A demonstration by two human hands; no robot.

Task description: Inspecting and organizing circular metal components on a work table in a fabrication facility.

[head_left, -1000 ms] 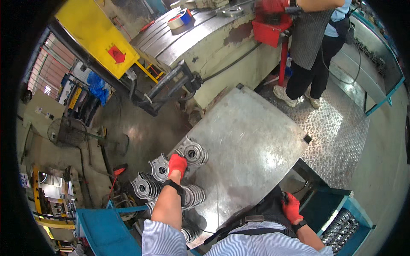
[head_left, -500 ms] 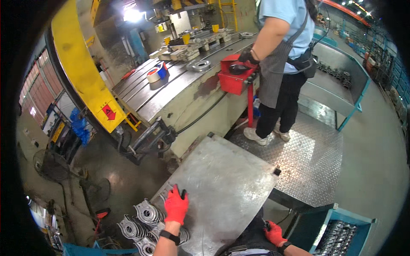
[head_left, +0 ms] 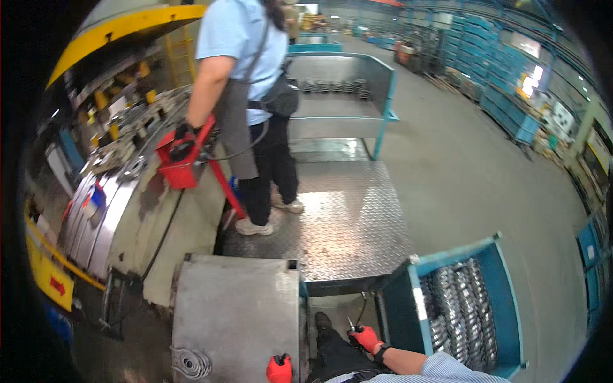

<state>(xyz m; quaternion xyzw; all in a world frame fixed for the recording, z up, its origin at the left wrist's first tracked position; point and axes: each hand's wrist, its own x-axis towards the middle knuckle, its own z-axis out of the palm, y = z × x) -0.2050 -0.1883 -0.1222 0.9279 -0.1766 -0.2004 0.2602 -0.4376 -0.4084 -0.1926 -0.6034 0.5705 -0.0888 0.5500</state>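
Over the metal table (head_left: 236,306), the left hand (head_left: 279,369) is showing, finger state impossible to tell; the right hand (head_left: 366,339) is pinching a slim tool (head_left: 350,324). Ringed parts (head_left: 191,363) are lying there, metal pieces (head_left: 461,306) already filling the blue bin (head_left: 509,305).

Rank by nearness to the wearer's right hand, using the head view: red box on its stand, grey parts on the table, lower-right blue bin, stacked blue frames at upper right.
From the right hand:
1. Blue bin, just to its right.
2. Grey parts, left, on the table.
3. Red box, ahead-left, beside the co-worker.
4. Stacked blue frames, far ahead-right.
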